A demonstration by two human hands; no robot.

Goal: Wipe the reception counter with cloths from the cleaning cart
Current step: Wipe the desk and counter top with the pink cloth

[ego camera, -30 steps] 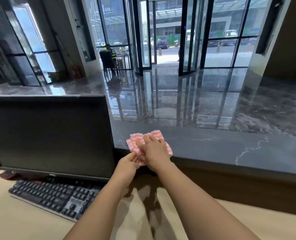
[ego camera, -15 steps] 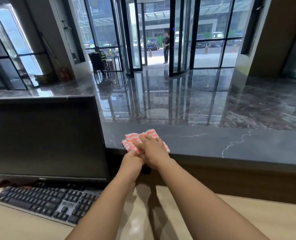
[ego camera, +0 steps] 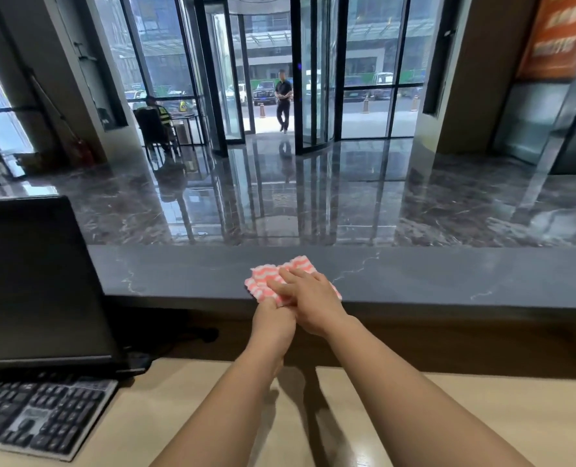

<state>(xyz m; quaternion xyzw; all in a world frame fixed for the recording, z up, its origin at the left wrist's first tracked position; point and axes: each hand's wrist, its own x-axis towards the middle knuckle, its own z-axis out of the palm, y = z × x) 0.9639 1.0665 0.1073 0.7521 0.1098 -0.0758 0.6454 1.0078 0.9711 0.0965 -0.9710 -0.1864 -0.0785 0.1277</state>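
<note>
A pink-and-white striped cloth (ego camera: 270, 276) lies on the dark grey marble reception counter (ego camera: 431, 278), near its front edge. My right hand (ego camera: 308, 299) presses flat on the cloth with its fingers stretched out to the left. My left hand (ego camera: 273, 323) is just below the counter's front edge and grips the cloth's near corner, touching the right hand. Most of the cloth is hidden under the right hand.
A black monitor (ego camera: 34, 281) stands at the left, with a black keyboard (ego camera: 37, 416) on the beige desk (ego camera: 481, 423) below the counter. Beyond the counter is a glossy lobby floor; a person (ego camera: 283, 101) walks in through the glass doors.
Both hands and the cloth have slid to the right along the counter, away from the monitor. The person at the doors has come closer.
</note>
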